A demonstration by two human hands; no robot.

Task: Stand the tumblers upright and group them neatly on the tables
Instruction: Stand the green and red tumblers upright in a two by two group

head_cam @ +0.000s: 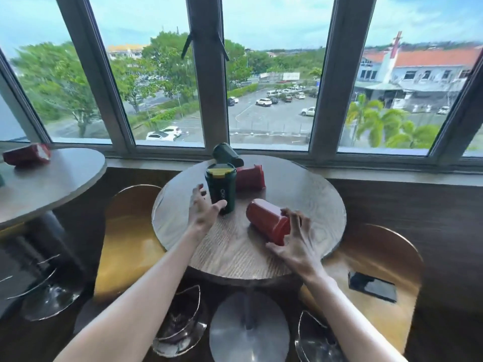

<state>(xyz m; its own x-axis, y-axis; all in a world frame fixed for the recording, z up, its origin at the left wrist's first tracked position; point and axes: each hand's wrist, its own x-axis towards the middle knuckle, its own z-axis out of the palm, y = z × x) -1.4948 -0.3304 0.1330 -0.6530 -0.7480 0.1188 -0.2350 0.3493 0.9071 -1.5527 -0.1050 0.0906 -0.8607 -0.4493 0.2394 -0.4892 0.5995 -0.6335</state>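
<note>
near the front edge of the round table (300, 205), the right hand (298, 244) curled round the toppled red tumbler (264, 218); the left hand (202, 210) was spread against the upright green tumbler (220, 189).

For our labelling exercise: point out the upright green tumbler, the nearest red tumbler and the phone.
upright green tumbler (223, 188): head view, on its side wall.
nearest red tumbler (264, 219): head view, on its body.
phone (372, 286): head view, on its screen.
</note>
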